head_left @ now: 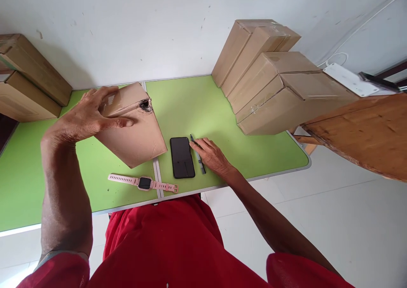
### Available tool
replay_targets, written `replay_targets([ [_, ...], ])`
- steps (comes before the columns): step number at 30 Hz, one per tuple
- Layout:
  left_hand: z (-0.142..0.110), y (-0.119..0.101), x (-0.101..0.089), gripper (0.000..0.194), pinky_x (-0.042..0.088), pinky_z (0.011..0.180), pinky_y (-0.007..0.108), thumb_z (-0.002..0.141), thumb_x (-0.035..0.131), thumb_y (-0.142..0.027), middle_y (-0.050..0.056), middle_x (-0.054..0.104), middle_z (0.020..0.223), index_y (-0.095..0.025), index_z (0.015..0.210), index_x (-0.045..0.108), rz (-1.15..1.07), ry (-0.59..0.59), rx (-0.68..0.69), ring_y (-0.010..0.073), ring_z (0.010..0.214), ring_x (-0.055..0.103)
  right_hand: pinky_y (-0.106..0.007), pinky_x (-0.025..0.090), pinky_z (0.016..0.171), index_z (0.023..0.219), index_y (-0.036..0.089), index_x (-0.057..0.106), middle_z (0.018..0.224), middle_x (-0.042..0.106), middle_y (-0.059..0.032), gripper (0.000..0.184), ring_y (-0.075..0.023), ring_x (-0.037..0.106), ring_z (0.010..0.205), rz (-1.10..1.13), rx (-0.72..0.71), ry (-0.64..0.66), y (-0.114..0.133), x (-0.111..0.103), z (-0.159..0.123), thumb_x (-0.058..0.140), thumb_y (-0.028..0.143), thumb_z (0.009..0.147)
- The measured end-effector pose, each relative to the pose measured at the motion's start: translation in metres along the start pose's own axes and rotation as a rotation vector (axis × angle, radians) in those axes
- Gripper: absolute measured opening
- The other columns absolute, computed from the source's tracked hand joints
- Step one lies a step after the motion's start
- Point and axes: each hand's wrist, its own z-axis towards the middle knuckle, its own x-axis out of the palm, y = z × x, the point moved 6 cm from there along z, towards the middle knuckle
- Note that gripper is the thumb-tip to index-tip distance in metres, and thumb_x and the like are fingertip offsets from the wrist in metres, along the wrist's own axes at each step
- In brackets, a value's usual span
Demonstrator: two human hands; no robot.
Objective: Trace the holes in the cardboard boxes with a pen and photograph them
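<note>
My left hand (90, 116) lies on top of a small cardboard box (136, 131) on the green table (203, 106), fingers wrapped over its upper edge and thumb on its front face. The box has a dark torn hole at one corner. My right hand (212, 154) rests on the table beside a black phone (182, 157), its fingertips touching a thin dark pen-like tool (197, 154) that lies along the phone's right side. A pink smartwatch (144, 183) lies flat near the table's front edge, below the box.
Several large cardboard boxes (273, 84) are stacked at the table's right back corner against the white wall. More boxes (28, 78) stand at the far left. A wooden surface (365, 131) with a white power strip (346, 79) juts in on the right.
</note>
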Motion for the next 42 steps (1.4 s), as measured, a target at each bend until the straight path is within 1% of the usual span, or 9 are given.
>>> replay_targets([
  [6, -0.001, 0.003, -0.001, 0.109, 0.045, 0.127, 0.067, 0.068, 0.084, -0.075, 0.007, 0.052, 0.167, -0.041, 0.167, 0.052, -0.011, -0.026, -0.037, 0.0429, 0.153, 0.053, -0.04, 0.059, 0.101, 0.136, 0.013, 0.078, 0.121, 0.08, -0.0175, 0.052, -0.0283, 0.072, 0.114, 0.064, 0.256, 0.03, 0.013, -0.015, -0.008, 0.038, -0.003, 0.106],
  [9, -0.001, 0.003, -0.001, 0.111, 0.046, 0.128, 0.067, 0.066, 0.085, -0.078, 0.006, 0.053, 0.167, -0.042, 0.166, 0.053, -0.011, -0.037, -0.04, 0.0429, 0.152, 0.054, -0.041, 0.062, 0.094, 0.123, 0.007, 0.079, 0.116, 0.078, -0.0224, 0.035, -0.0329, 0.073, 0.111, 0.086, 0.42, 0.032, 0.047, -0.021, -0.012, 0.057, 0.034, 0.114],
  [11, -0.001, 0.003, -0.001, 0.111, 0.045, 0.128, 0.067, 0.067, 0.084, -0.079, 0.006, 0.052, 0.167, -0.042, 0.166, 0.052, 0.007, -0.034, -0.033, 0.0428, 0.152, 0.054, -0.044, 0.063, 0.092, 0.127, 0.003, 0.074, 0.121, 0.075, -0.0267, 0.055, -0.0381, 0.073, 0.114, 0.134, 0.56, 0.073, 0.07, -0.022, -0.011, 0.076, 0.052, 0.104],
  [15, -0.002, 0.004, -0.001, 0.112, 0.043, 0.13, 0.066, 0.069, 0.083, -0.078, 0.006, 0.049, 0.168, -0.041, 0.169, 0.049, 0.032, -0.027, -0.026, 0.0436, 0.155, 0.051, -0.053, 0.057, 0.105, 0.134, 0.002, 0.066, 0.134, 0.07, -0.0316, 0.061, -0.0444, 0.068, 0.126, 0.292, 0.794, 0.165, 0.088, -0.018, -0.002, 0.089, 0.041, 0.093],
  [19, -0.005, 0.004, 0.0, 0.112, 0.044, 0.13, 0.063, 0.071, 0.081, -0.078, 0.008, 0.05, 0.166, -0.037, 0.17, 0.048, 0.024, -0.024, -0.005, 0.0434, 0.155, 0.049, -0.052, 0.058, 0.097, 0.127, 0.005, 0.065, 0.13, 0.071, -0.0322, 0.063, -0.0463, 0.071, 0.123, 0.423, 0.86, 0.158, 0.074, -0.013, 0.011, 0.097, 0.035, 0.082],
  [26, -0.011, -0.001, -0.001, 0.112, 0.045, 0.128, 0.064, 0.074, 0.084, -0.074, 0.012, 0.044, 0.171, -0.035, 0.171, 0.046, -0.035, 0.015, -0.024, 0.0445, 0.156, 0.046, -0.044, 0.058, 0.086, 0.083, 0.023, 0.062, 0.085, 0.073, -0.0047, 0.023, -0.0302, 0.073, 0.09, 0.962, 0.825, 0.118, 0.07, -0.004, 0.016, 0.082, 0.032, 0.077],
  [31, -0.012, 0.007, -0.002, 0.109, 0.042, 0.131, 0.063, 0.076, 0.085, -0.074, 0.012, 0.047, 0.171, -0.034, 0.17, 0.047, -0.081, 0.018, -0.009, 0.0429, 0.158, 0.046, -0.046, 0.065, 0.077, 0.111, 0.022, 0.069, 0.096, 0.08, -0.0086, 0.031, -0.0276, 0.079, 0.084, 1.519, 0.752, 0.139, 0.082, -0.011, -0.01, 0.068, 0.042, 0.088],
  [36, -0.011, 0.024, -0.006, 0.109, 0.041, 0.132, 0.06, 0.077, 0.085, -0.075, 0.009, 0.048, 0.173, -0.033, 0.17, 0.047, -0.137, -0.007, -0.032, 0.0426, 0.156, 0.049, -0.042, 0.067, 0.084, 0.123, 0.018, 0.074, 0.13, 0.082, -0.0178, 0.033, -0.0273, 0.082, 0.101, 2.263, 0.838, 0.128, 0.1, -0.016, -0.031, 0.065, 0.025, 0.092],
  [42, -0.012, 0.015, -0.003, 0.108, 0.044, 0.128, 0.059, 0.076, 0.084, -0.076, 0.009, 0.046, 0.172, -0.036, 0.17, 0.047, -0.097, 0.022, 0.019, 0.0444, 0.158, 0.044, -0.034, 0.066, 0.083, 0.144, 0.021, 0.072, 0.138, 0.082, -0.0191, 0.061, -0.0242, 0.081, 0.11, 2.332, 0.907, -0.154, 0.086, -0.05, -0.019, 0.041, 0.065, 0.116],
])
